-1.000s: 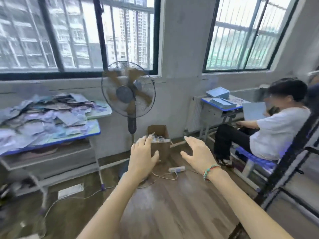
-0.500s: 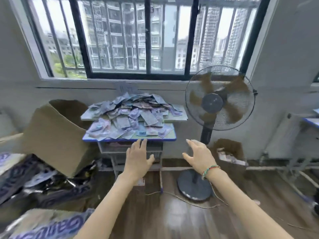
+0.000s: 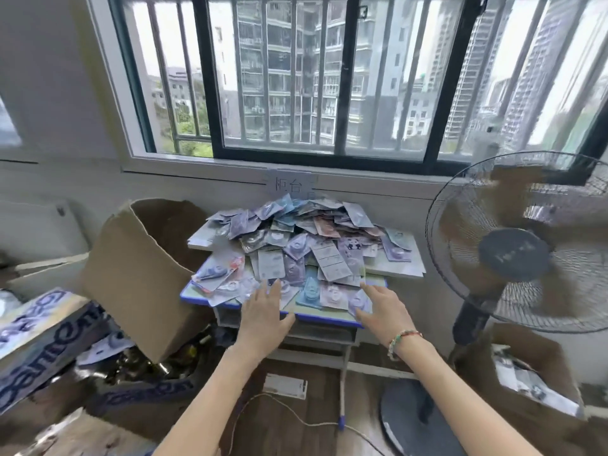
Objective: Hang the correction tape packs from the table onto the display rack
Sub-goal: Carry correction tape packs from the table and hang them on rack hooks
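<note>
A heap of correction tape packs (image 3: pixel 306 245) in purple, blue and pink covers a small blue-edged table (image 3: pixel 324 318) under the window. My left hand (image 3: pixel 265 315) stretches toward the table's near edge, fingers straight and spread, holding nothing. My right hand (image 3: pixel 383 309), a beaded bracelet on its wrist, reaches in the same way at the table's near right corner, its fingertips over the front packs. No display rack is in view.
A standing fan (image 3: pixel 516 248) spins right of the table, its round base (image 3: pixel 418 419) on the wooden floor with a cable. An open cardboard box (image 3: pixel 138 278) leans at the left over printed cartons (image 3: pixel 42 340). Another box (image 3: pixel 533 373) of packs sits at lower right.
My view has swung left from the fan and a seated person to the table, now close and centred. Both hands have stayed open and moved forward to the table's front edge.
</note>
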The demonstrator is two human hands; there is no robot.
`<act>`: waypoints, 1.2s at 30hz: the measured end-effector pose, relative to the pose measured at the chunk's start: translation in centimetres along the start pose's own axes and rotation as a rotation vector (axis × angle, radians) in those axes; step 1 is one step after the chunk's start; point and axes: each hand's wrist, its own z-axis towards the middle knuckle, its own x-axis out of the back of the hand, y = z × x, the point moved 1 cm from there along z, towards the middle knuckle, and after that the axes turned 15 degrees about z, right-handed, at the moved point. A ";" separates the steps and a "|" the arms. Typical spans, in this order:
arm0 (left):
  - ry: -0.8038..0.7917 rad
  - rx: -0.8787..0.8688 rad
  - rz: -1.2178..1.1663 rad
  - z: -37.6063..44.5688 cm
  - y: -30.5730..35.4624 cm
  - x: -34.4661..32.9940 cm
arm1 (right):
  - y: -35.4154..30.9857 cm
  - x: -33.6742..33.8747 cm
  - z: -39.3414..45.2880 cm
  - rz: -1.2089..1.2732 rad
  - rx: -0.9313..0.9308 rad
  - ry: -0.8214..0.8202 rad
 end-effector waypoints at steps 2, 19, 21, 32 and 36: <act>0.003 0.023 -0.017 3.4 -0.1 0.4 | 0.3 0.4 3.8 0.012 0.018 -0.013; -0.019 0.078 -0.075 25.2 -0.1 -4.9 | 5.6 -1.2 26.9 0.004 -0.031 -0.048; -0.021 0.053 -0.094 28.7 0.0 -5.7 | 6.8 -1.5 29.9 0.011 -0.056 -0.024; -0.088 -0.108 -0.141 47.6 -0.8 -8.2 | 11.2 -3.1 45.1 0.079 -0.283 0.068; -0.108 -0.199 -0.137 51.7 1.2 -9.0 | 13.0 -3.0 48.0 0.086 -0.338 0.096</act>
